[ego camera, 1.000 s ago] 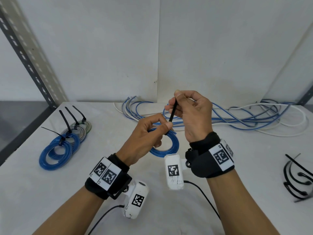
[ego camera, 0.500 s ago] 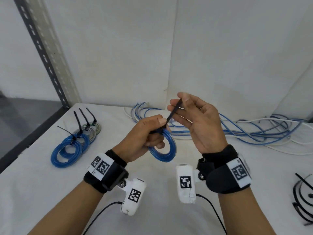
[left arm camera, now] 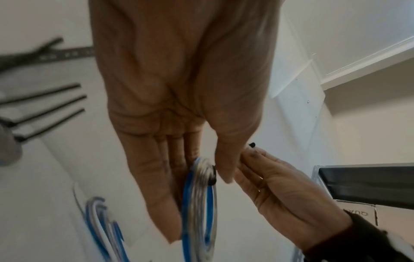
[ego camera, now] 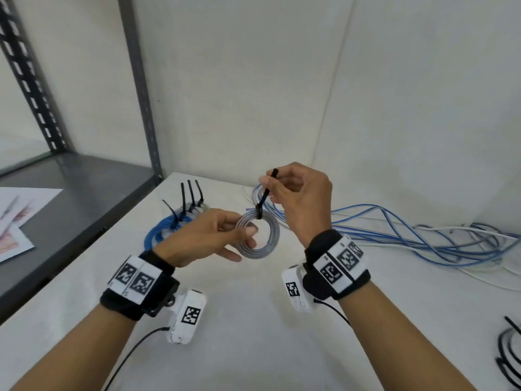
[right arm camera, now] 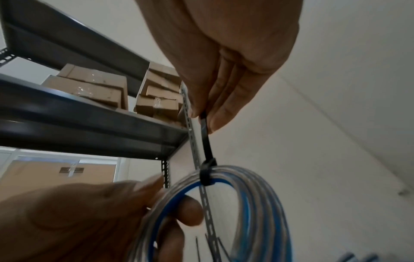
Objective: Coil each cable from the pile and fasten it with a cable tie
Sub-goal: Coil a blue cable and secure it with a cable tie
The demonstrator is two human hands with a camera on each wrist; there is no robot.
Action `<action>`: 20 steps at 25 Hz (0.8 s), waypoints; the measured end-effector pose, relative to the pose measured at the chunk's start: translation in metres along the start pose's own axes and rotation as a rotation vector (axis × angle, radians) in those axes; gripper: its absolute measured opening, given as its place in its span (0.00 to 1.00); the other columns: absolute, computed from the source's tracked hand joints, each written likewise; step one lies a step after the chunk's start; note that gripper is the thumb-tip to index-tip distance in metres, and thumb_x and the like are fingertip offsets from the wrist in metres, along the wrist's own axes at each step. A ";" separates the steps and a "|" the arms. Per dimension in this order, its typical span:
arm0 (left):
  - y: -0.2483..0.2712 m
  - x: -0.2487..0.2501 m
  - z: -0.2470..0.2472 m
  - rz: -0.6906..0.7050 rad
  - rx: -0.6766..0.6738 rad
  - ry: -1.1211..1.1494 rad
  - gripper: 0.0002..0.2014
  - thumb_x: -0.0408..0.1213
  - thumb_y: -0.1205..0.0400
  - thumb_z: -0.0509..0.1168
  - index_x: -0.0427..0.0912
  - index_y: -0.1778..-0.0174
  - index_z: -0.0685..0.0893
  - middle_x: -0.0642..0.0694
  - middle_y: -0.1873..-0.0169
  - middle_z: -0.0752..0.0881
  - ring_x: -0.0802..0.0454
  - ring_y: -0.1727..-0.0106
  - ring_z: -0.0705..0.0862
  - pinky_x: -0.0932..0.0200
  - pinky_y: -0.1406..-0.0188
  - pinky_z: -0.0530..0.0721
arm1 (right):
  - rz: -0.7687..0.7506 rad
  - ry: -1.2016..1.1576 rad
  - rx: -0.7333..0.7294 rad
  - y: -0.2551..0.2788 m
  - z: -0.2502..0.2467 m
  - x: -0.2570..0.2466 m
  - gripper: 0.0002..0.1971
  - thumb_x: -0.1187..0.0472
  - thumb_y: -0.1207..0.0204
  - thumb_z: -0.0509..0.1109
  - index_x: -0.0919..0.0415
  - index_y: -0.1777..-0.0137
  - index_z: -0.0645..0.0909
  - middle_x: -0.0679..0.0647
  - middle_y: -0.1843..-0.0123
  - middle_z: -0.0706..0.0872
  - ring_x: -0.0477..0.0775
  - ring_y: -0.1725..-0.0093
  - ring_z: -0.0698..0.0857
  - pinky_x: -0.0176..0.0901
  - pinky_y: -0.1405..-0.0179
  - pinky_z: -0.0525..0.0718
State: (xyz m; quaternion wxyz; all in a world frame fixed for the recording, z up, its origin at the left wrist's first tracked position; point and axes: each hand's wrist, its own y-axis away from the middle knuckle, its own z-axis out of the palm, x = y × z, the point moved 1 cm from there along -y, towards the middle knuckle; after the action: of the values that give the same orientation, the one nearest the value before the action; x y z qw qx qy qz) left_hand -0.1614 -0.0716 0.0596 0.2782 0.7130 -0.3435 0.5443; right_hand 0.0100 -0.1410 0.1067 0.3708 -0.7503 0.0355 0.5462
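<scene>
One bench (ego camera: 253, 348), white, set in a corner of pale walls; a grey shelf (ego camera: 70, 198) adjoins its left edge, with steel uprights (ego camera: 141, 88) rising from it and printed sheets (ego camera: 17, 221) lying on it.

Pile (ego camera: 423, 235): loose blue and white cables sprawled along the far right of the bench, strands running mostly left to right, well apart from the hands.

Finished coils (ego camera: 174, 224): a small group, blue and grey, flat on the bench at far left, overlapping each other; each carries a black tie whose tail points up and away.

Spare ties (ego camera: 510, 359): black, curved, at the right edge of the bench, partly out of view.

Coil (ego camera: 258, 238): one small ring of blue-and-clear cable, held above the bench between the two hands, standing on edge with its open face turned toward the head camera. Turns lie snug side by side; the right wrist view shows blue on the inner turns, pale grey outside.

Tie (ego camera: 263, 198): black, wrapped round the top of the coil, its head seated against the turns. The free tail runs straight up and slightly right, long axis near vertical.

Left hand (ego camera: 208, 238): grips the coil's left side, thumb on the near face and fingers through and behind the ring.

Right hand (ego camera: 301, 198): pinches the tie's tail near its tip between thumb and forefinger, the remaining fingers curled; it sits above and right of the coil.
</scene>
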 end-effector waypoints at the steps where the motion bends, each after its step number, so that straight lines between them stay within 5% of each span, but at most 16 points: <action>1: 0.011 -0.004 -0.014 -0.011 0.041 0.003 0.13 0.41 0.15 0.69 0.36 0.40 0.89 0.38 0.51 0.93 0.40 0.45 0.92 0.45 0.47 0.92 | -0.001 -0.011 -0.039 0.000 0.011 -0.005 0.06 0.62 0.28 0.84 0.60 0.55 0.90 0.55 0.63 0.92 0.52 0.63 0.91 0.41 0.62 0.89; 4: 0.041 -0.011 -0.057 -0.052 0.143 0.013 0.11 0.35 0.15 0.69 0.33 0.41 0.89 0.35 0.53 0.93 0.39 0.47 0.93 0.49 0.46 0.92 | 0.098 0.099 -0.323 0.007 0.042 -0.001 0.22 0.57 0.31 0.85 0.59 0.38 0.87 0.54 0.51 0.92 0.48 0.54 0.91 0.35 0.56 0.87; 7: 0.066 -0.020 -0.092 -0.092 0.179 0.064 0.12 0.35 0.16 0.69 0.32 0.40 0.89 0.33 0.51 0.93 0.43 0.51 0.93 0.55 0.51 0.93 | 0.468 0.081 -0.620 0.021 0.070 0.020 0.21 0.59 0.22 0.79 0.71 0.34 0.82 0.62 0.52 0.90 0.54 0.59 0.91 0.44 0.59 0.92; 11: 0.080 -0.057 -0.123 -0.228 0.329 0.041 0.12 0.33 0.18 0.73 0.28 0.44 0.87 0.28 0.51 0.92 0.44 0.57 0.92 0.55 0.58 0.93 | 0.706 0.020 -0.653 0.040 0.121 0.042 0.15 0.65 0.21 0.77 0.77 0.42 0.83 0.70 0.57 0.90 0.56 0.67 0.91 0.45 0.61 0.93; 15: 0.076 -0.093 -0.143 -0.340 0.411 -0.052 0.06 0.31 0.21 0.76 0.31 0.52 0.91 0.32 0.58 0.93 0.43 0.58 0.92 0.41 0.47 0.92 | 0.834 0.173 -0.640 0.044 0.166 0.059 0.12 0.66 0.23 0.79 0.77 0.47 0.86 0.69 0.54 0.92 0.58 0.61 0.92 0.53 0.49 0.93; 20: 0.063 -0.109 -0.147 -0.420 0.477 -0.167 0.04 0.28 0.22 0.78 0.34 0.55 0.90 0.33 0.59 0.92 0.41 0.60 0.93 0.46 0.56 0.94 | 0.802 0.411 -0.644 0.043 0.194 0.095 0.19 0.58 0.34 0.86 0.69 0.48 0.87 0.62 0.56 0.94 0.60 0.55 0.94 0.55 0.53 0.94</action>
State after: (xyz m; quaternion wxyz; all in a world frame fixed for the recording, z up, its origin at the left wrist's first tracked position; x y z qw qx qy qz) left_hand -0.3160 0.0239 -0.0073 0.1806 0.8554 -0.0735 0.4799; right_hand -0.1260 -0.0233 -0.0206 -0.1287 -0.8446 0.2213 0.4702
